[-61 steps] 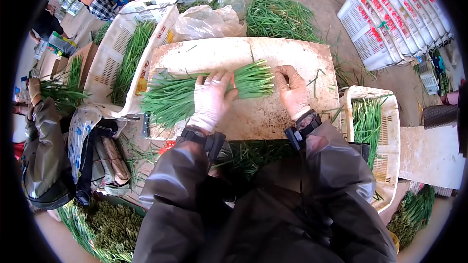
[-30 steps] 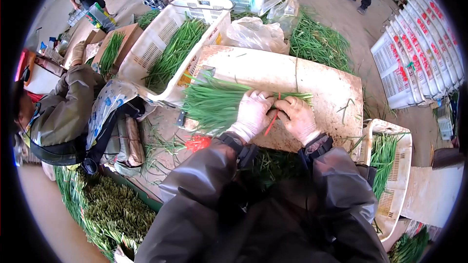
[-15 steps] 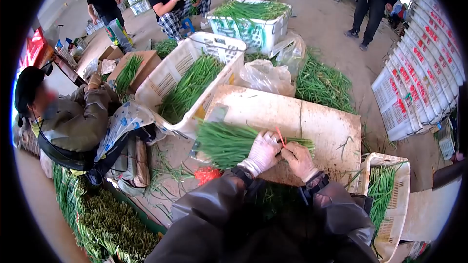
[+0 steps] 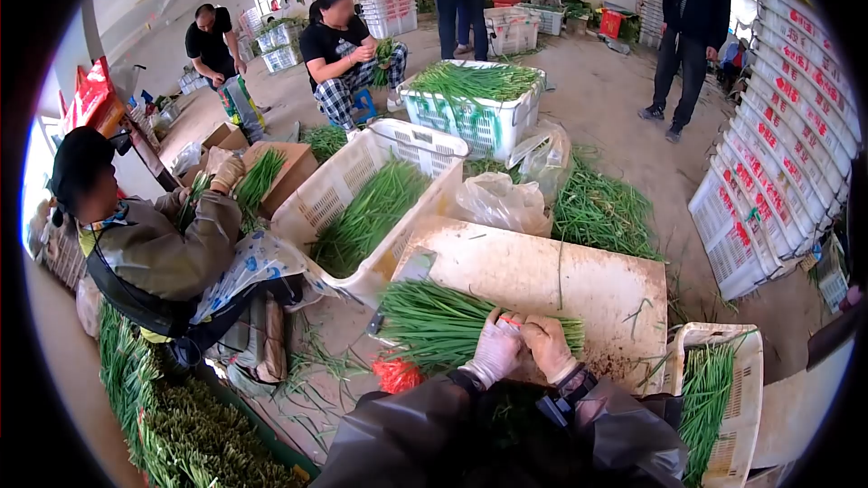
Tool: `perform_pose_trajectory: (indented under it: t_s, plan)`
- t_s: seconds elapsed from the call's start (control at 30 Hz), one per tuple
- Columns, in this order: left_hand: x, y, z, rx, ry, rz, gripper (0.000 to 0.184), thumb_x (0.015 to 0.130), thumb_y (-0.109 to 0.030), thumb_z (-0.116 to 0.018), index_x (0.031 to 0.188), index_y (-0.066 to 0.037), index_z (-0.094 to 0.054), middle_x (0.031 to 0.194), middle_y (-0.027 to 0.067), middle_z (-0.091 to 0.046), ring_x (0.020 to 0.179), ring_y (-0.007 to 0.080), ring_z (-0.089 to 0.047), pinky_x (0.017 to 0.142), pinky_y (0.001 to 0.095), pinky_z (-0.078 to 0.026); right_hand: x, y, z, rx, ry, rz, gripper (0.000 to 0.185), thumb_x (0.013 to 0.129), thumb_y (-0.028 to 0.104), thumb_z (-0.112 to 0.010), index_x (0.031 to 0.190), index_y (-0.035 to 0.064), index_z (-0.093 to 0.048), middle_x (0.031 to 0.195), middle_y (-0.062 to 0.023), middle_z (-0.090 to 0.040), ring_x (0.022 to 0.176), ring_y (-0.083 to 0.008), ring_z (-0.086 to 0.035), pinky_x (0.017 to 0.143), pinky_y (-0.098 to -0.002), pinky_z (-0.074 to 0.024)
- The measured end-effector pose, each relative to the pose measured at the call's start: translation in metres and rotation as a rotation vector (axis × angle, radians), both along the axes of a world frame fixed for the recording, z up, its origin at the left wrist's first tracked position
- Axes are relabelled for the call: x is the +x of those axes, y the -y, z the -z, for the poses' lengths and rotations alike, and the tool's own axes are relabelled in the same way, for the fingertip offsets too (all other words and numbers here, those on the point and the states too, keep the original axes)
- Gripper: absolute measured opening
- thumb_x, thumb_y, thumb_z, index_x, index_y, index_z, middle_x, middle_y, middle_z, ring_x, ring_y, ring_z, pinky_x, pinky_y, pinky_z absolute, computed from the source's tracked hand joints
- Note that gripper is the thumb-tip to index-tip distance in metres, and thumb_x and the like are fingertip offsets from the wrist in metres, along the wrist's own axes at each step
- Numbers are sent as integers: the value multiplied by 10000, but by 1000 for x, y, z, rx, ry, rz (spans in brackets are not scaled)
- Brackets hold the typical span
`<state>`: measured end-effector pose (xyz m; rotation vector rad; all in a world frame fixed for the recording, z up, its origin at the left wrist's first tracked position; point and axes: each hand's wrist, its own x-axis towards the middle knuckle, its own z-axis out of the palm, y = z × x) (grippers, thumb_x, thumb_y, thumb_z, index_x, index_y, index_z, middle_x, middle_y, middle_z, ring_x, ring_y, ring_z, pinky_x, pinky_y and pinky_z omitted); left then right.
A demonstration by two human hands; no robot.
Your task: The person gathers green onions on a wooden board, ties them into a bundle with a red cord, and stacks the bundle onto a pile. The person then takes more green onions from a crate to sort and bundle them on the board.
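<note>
A bunch of long green stalks, like garlic chives (image 4: 438, 318), lies across the stained board (image 4: 597, 280) in front of me. My left hand (image 4: 499, 348), in a pale glove, is closed at the bunch with a thin red tie (image 4: 512, 317) at its fingertips. Beside it my right hand (image 4: 548, 346), gloved too, is closed with its fingers pressed against the same spot. The fingers partly hide the tie and the stalks under them. Left of the bunch, a flat grey metal piece (image 4: 416, 267) rests on the board's edge. A heap of red ties (image 4: 398, 372) sits below the bunch.
White crates of green stalks stand ahead (image 4: 294, 208) and to the right (image 4: 750, 398). Loose stalks (image 4: 601, 212) lie on the floor behind plastic bags (image 4: 502, 203). A co-worker (image 4: 163, 235) sits at left; stacked crates (image 4: 768, 163) rise at right. Bundles (image 4: 217, 425) are at lower left.
The red tie's end stuck up between my hands before; now the tie lies low at my left fingertips. My hands have come closer together. The view has tilted upward.
</note>
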<state>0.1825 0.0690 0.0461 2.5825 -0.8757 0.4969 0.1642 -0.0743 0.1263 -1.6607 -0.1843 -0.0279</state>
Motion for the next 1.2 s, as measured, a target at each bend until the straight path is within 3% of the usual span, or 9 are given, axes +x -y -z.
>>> perform_pose_trajectory:
  t_s: [0.03, 0.13, 0.27, 0.37, 0.47, 0.67, 0.77, 0.97, 1.2]
  plan:
    - [-1, 0, -1, 10, 10, -8, 479, 784, -324, -731, 1203, -95, -710, 1298, 136, -612, 1263, 334, -540, 1179, 557, -326, 0, 0, 0, 39, -49, -4, 198, 936, 86, -611, 775, -21, -567, 659, -79, -483, 657, -126, -477, 614, -344, -434]
    - [2, 3, -11, 32, -106, -20, 451, 786, -323, -727, 1188, -118, -726, 1258, 121, -629, 1241, 330, -559, 1173, 576, -322, 1, 12, 0, -246, 2, -10, 178, 961, 92, -624, 1031, -10, -752, 819, -165, -726, 747, -261, -707, 733, -365, -554]
    - [2, 4, -16, -40, -6, 4, 322, 806, -278, -683, 1083, -119, -725, 1118, 87, -645, 1099, 307, -594, 1109, 548, -383, -19, 16, -2, -476, 99, -27, 179, 949, 206, -660, 923, 45, -735, 827, -214, -692, 792, -428, -678, 701, -479, -531]
    - [-3, 3, -26, -92, 87, 23, 296, 785, -244, -688, 1059, -132, -708, 1146, 91, -619, 1072, 308, -584, 1113, 532, -394, -31, 23, -4, -505, 101, -42, 213, 948, 204, -651, 823, 33, -655, 798, -221, -655, 772, -438, -658, 679, -502, -512]
    - [-5, 5, -29, -101, 70, 61, 309, 805, -208, -676, 1095, -103, -664, 1141, 125, -607, 1191, 330, -582, 1164, 550, -374, -43, 27, -8, -522, 126, -74, 172, 949, 162, -644, 855, 19, -667, 827, -227, -665, 788, -436, -664, 690, -491, -516]
    - [-6, 6, -16, -120, 85, 188, 406, 800, -297, -694, 1146, -101, -615, 1349, 132, -620, 1280, 346, -579, 1172, 521, -383, -60, 25, -7, -550, 182, -108, 179, 930, 108, -628, 785, 6, -599, 791, -241, -636, 769, -454, -639, 668, -524, -492]
    - [-4, 4, -9, -128, -35, 261, 356, 807, -287, -686, 1106, -102, -627, 1337, 121, -626, 1268, 347, -588, 1164, 510, -398, -62, 23, -2, -553, 169, -98, 182, 929, 106, -622, 781, 3, -599, 796, -246, -640, 774, -465, -637, 673, -533, -494]
    - [-7, 3, -6, -151, 54, 264, 253, 791, -259, -681, 996, -113, -647, 1327, 109, -625, 1263, 335, -588, 1157, 504, -408, -61, 18, -2, -546, 142, -88, 197, 922, 111, -610, 758, 2, -596, 779, -247, -641, 758, -477, -630, 664, -546, -493]
    - [-12, 2, -5, -212, 38, 266, 240, 786, -205, -675, 1010, -119, -665, 1294, 97, -643, 1250, 321, -591, 1156, 524, -407, -64, 5, -25, -521, 180, -80, 203, 912, 116, -613, 746, 2, -587, 774, -248, -635, 731, -475, -630, 636, -530, -492]
